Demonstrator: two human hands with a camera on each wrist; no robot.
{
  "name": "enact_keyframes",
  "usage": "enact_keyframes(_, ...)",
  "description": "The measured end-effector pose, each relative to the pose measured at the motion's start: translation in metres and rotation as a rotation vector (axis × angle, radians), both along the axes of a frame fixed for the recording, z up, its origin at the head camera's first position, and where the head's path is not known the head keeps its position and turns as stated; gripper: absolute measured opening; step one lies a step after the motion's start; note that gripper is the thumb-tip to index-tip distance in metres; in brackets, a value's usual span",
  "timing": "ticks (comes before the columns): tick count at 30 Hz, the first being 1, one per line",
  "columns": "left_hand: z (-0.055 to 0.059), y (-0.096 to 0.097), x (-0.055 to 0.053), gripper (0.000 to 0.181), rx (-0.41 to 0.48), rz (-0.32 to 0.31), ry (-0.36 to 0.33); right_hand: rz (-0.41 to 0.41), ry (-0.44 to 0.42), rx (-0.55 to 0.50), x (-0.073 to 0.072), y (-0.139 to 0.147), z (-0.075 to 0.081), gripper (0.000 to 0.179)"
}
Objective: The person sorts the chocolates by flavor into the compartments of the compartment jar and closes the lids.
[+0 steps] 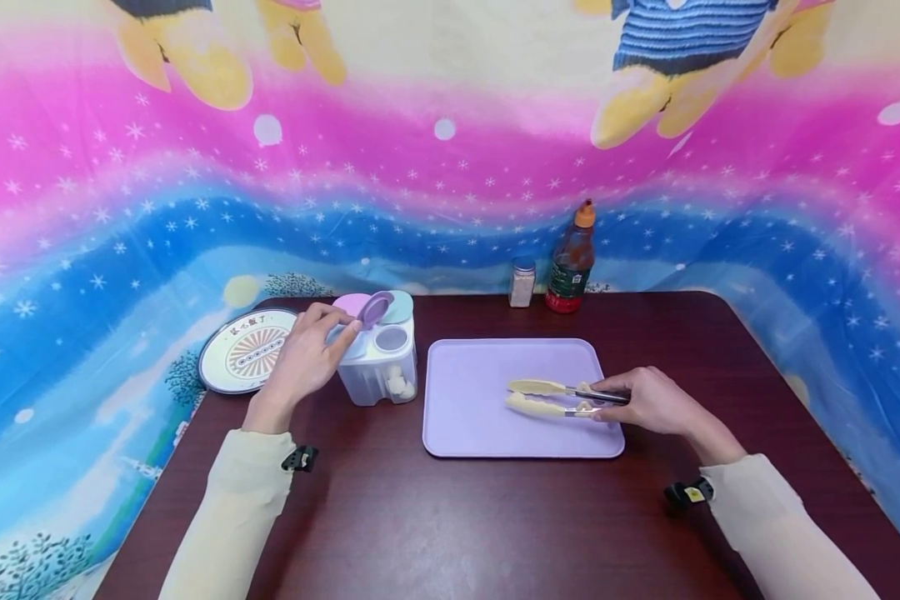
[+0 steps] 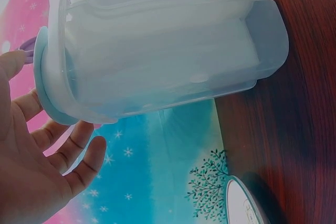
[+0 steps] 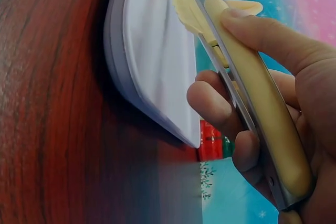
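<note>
My left hand (image 1: 303, 354) is at a clear seasoning box (image 1: 363, 379) with several round lids. Its thumb touches the raised purple lid (image 1: 376, 309), and an uncovered round opening (image 1: 392, 337) shows beside it. In the left wrist view the other fingers (image 2: 84, 166) spread loosely by the pale blue lid (image 2: 44, 82). White lumps (image 1: 397, 383) lie inside the box; their kind is unclear. Over the lilac tray (image 1: 465, 425) my right hand (image 1: 648, 400) grips cream-coloured tongs (image 1: 536, 407) by the handles. The tongs' arms are spread and point left.
An oval patterned plate (image 1: 232, 354) is at the table's left edge, left of the box. Behind the tray stand a small blue-capped shaker (image 1: 522, 287) and a red sauce bottle (image 1: 570, 267) with an orange cap. A patterned cloth (image 1: 420, 192) hangs behind the table (image 1: 450, 525).
</note>
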State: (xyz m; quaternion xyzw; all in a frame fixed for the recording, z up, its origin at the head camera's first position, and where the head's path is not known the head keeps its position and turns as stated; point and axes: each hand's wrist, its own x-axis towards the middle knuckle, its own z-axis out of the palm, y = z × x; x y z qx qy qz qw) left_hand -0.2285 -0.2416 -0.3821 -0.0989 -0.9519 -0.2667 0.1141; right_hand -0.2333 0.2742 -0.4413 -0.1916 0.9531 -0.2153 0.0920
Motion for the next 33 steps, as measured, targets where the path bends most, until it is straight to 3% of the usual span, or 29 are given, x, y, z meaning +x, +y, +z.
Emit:
enact_keyframes(19,0.000,0.000,0.001,0.056,0.001,0.000,-0.012,-0.011,0.004,-0.018,0.004,0.001,-0.006,0.052)
enact_keyframes(26,0.000,0.000,0.002,0.056,0.006,-0.001,-0.010,-0.027,-0.039,-0.094,0.004,-0.002,-0.003,0.053)
enact_keyframes(33,-0.001,0.000,0.001,0.055,0.001,-0.001,0.005,-0.043,-0.023,-0.144,0.001,-0.009,0.001,0.054)
